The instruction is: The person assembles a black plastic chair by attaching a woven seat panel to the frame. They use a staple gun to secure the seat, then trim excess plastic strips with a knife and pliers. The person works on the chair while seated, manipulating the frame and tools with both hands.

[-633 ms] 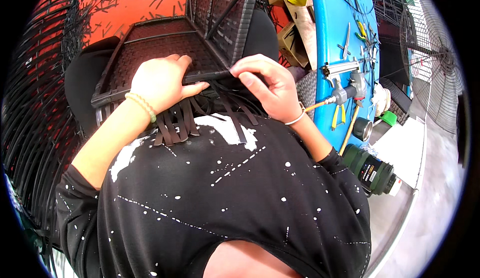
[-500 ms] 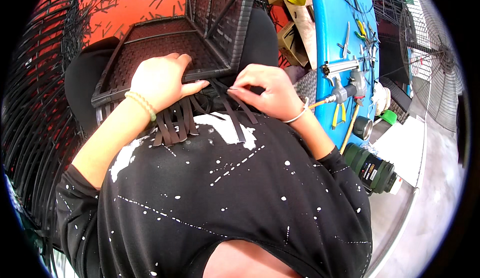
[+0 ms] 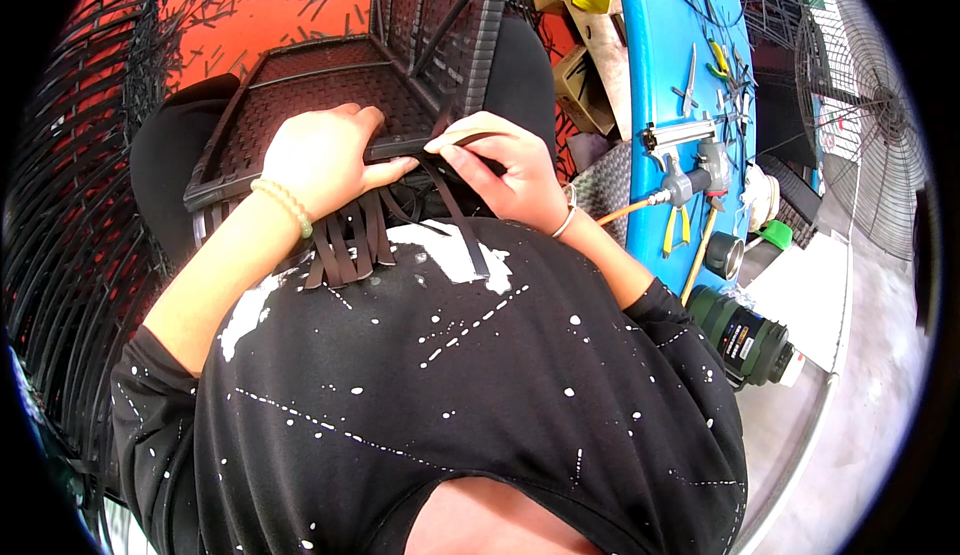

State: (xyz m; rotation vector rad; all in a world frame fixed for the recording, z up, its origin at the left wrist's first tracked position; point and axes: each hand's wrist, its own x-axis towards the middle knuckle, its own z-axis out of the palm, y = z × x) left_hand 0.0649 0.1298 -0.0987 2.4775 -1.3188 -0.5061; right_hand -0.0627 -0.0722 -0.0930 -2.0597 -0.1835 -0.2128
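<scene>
Left hand [image 3: 322, 163] on woven basket [image 3: 325, 95], can't tell if fingers grip; right hand [image 3: 522, 173] pinching dark strip [image 3: 472, 136]

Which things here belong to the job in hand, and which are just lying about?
Seemingly in the job:
dark woven piece, under the left hand
strip pinched in the right hand
loose strips at the piece's near edge

Apparently lying about:
grey tool, yellow-handled pliers, both on the blue table
cardboard boxes
dark green container
</scene>
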